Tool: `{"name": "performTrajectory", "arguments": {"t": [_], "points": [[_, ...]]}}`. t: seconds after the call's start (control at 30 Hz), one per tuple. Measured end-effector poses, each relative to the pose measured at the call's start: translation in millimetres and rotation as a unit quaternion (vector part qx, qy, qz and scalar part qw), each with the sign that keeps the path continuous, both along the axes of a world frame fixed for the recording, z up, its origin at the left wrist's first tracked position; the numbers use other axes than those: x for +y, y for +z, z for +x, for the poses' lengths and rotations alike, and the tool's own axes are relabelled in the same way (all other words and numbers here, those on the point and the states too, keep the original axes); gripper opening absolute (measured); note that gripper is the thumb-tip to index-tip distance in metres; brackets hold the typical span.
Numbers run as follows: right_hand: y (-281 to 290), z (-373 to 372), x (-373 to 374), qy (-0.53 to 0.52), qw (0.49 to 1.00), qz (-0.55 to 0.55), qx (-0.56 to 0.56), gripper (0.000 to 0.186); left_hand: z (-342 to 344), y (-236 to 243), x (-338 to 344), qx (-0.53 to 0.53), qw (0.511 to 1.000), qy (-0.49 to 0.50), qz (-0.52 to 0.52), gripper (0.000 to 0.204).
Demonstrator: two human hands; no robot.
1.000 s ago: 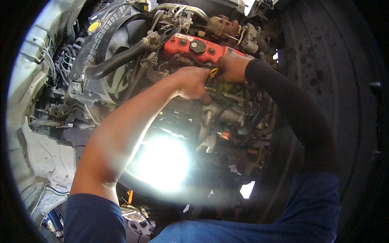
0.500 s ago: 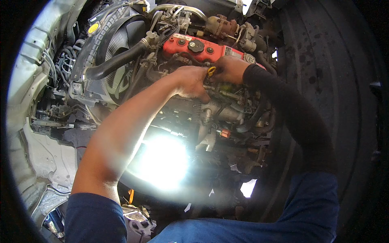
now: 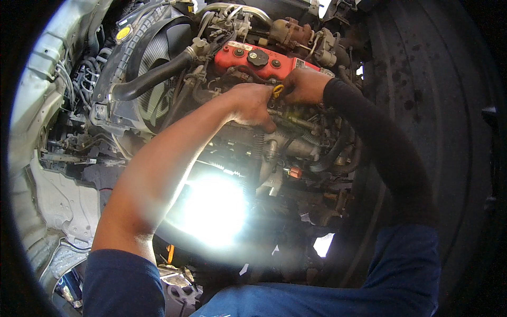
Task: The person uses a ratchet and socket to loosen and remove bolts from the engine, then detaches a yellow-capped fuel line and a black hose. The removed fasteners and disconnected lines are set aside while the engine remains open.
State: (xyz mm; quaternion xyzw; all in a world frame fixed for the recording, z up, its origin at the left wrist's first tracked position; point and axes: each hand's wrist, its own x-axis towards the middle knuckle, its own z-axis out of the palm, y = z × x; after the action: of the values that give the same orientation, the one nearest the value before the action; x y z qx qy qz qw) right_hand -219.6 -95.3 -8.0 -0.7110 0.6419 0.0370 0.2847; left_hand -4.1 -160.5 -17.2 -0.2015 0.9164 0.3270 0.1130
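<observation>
Both hands reach into an engine bay, at the near side of the engine's red valve cover. My left hand is bent over the parts below the cover, its thumb pointing down; the other fingers are hidden, so its grip cannot be told. Close to its right, my right hand has its fingers curled in and closed. What they hold is out of sight. Between the two hands stands the yellow ring of a dipstick; whether a finger touches it is unclear. A black sleeve covers my right forearm.
A black oil filler cap sits on the cover. At left lie a thick black hose and a radiator fan shroud. An orange-red connector is below the hands. A bright lamp glare washes out the area beside my left arm.
The view has shifted slightly. Both hands stay at the same place beside the yellow ring, with hardly any movement.
</observation>
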Motion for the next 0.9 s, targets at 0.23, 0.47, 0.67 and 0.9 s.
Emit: {"name": "performTrajectory", "arguments": {"t": [0.23,0.47,0.67,0.9], "points": [[-10.7,-3.6,1.2,0.001,1.000,-0.018,-0.024,0.039,0.5,1.0,-0.7,0.001,1.000,-0.009,-0.002,0.071],[-16.1,-0.8,2.8,0.029,0.996,-0.073,0.028,0.043,3.7,-0.6,-3.3,0.011,0.999,-0.002,0.035,0.069],[-7.6,-1.7,10.3,0.006,0.998,-0.056,-0.026,0.045,5.3,1.8,-2.3,0.021,0.998,-0.001,0.058,0.071],[0.2,4.9,8.3,-0.004,0.999,-0.035,0.009,0.044,3.4,-6.6,-2.6,0.039,0.998,0.007,0.046,0.079]]}}
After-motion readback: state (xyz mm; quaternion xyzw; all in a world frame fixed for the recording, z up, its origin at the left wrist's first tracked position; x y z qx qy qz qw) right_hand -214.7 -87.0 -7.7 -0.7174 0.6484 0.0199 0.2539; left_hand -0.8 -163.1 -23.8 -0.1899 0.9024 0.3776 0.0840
